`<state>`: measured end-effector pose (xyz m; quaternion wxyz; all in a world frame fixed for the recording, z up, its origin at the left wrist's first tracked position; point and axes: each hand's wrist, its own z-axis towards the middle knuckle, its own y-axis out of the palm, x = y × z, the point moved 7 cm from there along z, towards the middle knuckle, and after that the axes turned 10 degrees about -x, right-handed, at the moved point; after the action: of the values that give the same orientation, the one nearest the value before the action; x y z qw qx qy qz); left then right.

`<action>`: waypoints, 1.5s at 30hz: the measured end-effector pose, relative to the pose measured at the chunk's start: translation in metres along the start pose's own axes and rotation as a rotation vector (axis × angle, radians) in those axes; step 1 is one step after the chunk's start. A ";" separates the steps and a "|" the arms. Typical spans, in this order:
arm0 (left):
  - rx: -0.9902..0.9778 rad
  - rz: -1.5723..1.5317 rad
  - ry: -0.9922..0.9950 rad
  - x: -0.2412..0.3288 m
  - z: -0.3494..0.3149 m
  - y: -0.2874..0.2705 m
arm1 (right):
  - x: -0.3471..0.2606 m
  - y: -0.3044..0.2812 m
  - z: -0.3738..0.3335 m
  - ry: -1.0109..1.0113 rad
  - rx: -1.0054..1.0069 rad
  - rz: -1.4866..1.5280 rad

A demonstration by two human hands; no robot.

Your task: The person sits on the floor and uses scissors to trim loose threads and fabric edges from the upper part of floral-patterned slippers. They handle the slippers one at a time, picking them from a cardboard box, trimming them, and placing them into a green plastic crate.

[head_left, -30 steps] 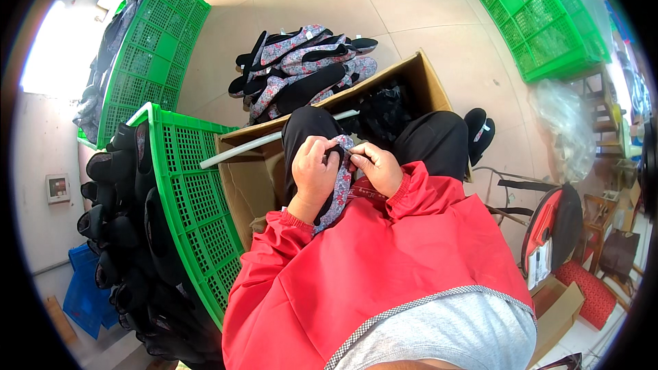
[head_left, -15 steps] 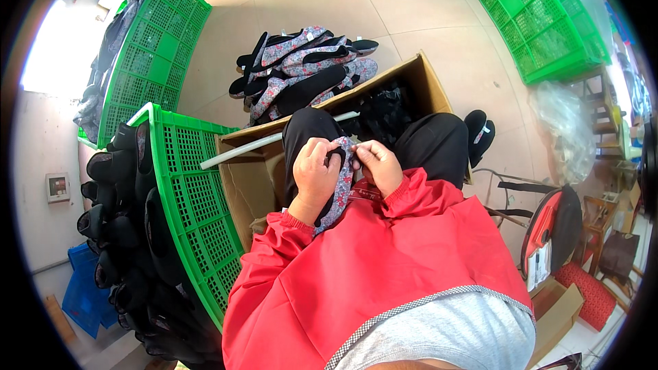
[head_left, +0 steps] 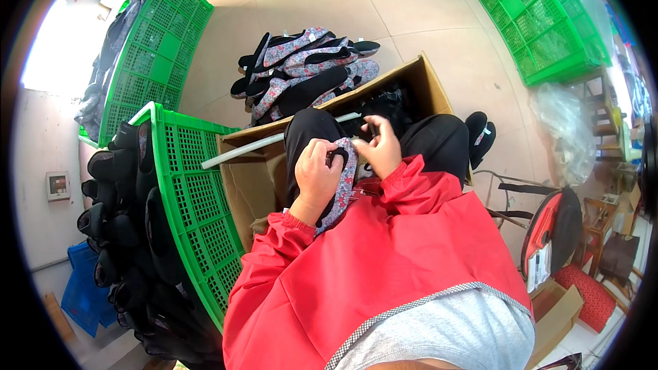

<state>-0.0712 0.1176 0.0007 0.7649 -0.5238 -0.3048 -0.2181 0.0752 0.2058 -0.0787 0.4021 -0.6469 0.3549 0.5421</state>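
My left hand (head_left: 319, 170) is closed on the edge of a floral slipper (head_left: 346, 185), grey with red flowers and a dark inside, held upright over my lap. Just to its right is my right hand (head_left: 382, 149), raised a little off the slipper with the fingers curled. A small dark thing shows between those fingers, too small to name. Beyond my knees, a heap of similar floral slippers (head_left: 301, 62) with black soles lies on the floor.
An open cardboard box (head_left: 433, 82) stands around my knees, with black plastic inside and a white tube (head_left: 243, 151) across it. At left is a green crate (head_left: 199, 199) beside stacked black slippers (head_left: 123, 233). Another green crate (head_left: 528, 14) stands far right, near a round stool (head_left: 565, 223).
My right hand has come away from the slipper's edge, lifting slightly up and away with its fingers curled. My left hand keeps its hold on the slipper.
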 end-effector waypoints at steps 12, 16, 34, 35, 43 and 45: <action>-0.055 0.040 -0.028 -0.001 0.001 0.003 | 0.032 0.001 0.004 0.072 -0.043 0.228; -0.155 0.152 -0.064 0.001 0.002 0.000 | 0.011 0.012 -0.008 0.070 -0.234 0.215; -0.190 0.438 -0.115 0.003 0.016 0.017 | -0.004 0.031 0.003 0.056 -0.212 -0.588; -0.185 0.451 -0.096 0.008 0.017 0.015 | -0.003 0.029 0.005 0.025 -0.219 -0.585; -0.201 0.413 0.094 0.021 0.013 0.013 | -0.047 0.010 0.006 -0.353 -0.282 -0.306; -0.259 0.387 0.133 0.028 0.014 0.006 | -0.059 0.006 0.001 -0.361 -0.344 -0.252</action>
<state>-0.0502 0.1322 0.0192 0.7374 -0.6505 -0.1174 -0.1388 0.0598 0.2058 -0.0218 0.4072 -0.6377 0.0969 0.6466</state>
